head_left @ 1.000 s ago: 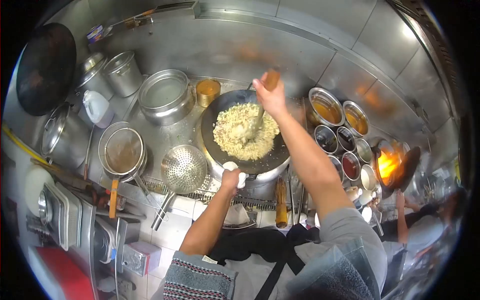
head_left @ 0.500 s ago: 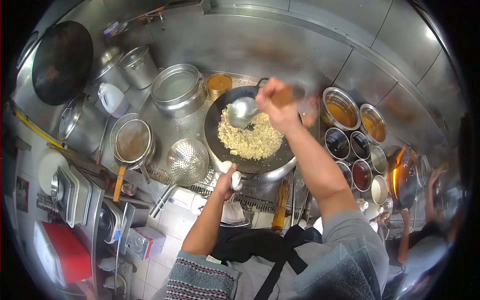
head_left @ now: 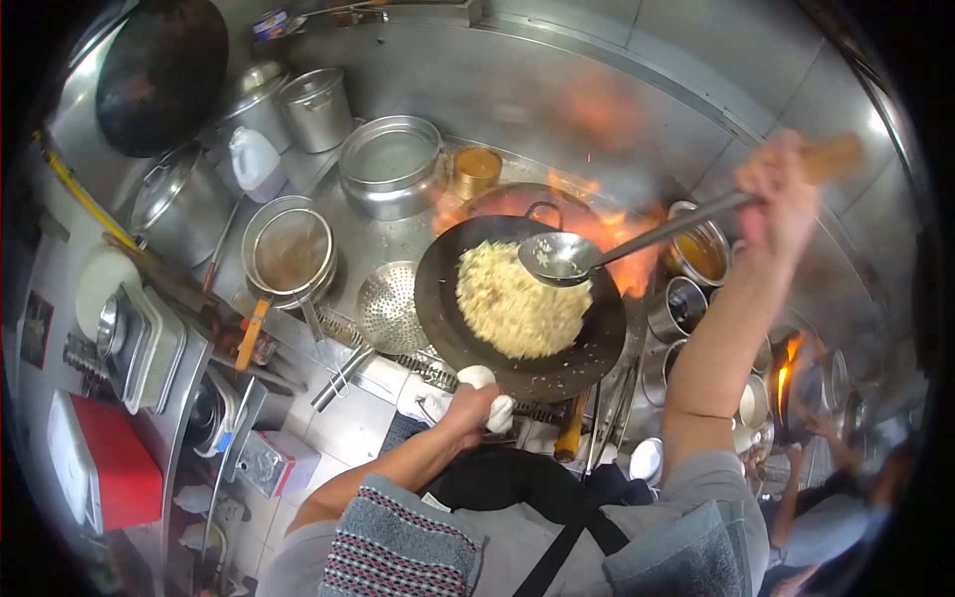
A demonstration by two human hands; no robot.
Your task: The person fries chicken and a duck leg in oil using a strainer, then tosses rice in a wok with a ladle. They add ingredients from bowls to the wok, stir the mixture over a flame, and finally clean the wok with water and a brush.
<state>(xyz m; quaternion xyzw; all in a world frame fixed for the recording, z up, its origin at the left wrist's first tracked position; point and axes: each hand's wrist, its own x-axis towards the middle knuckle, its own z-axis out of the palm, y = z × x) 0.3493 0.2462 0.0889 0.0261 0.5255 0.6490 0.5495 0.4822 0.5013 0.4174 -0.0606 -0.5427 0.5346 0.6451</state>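
Though blurry, right hand (head_left: 781,189) tight around ladle (head_left: 676,229)

The left hand (head_left: 470,410) holds a white cloth (head_left: 500,414) against the wok's (head_left: 445,289) near rim. The right hand (head_left: 779,194) grips a ladle (head_left: 557,263), its bowl over the rice (head_left: 507,308). Flames (head_left: 629,249) rise behind the wok, toward the stove's (head_left: 408,237) back edge, where a steel pot (head_left: 393,199) and a can (head_left: 478,171) stand. A perforated strainer (head_left: 388,308) lies near the front edge.
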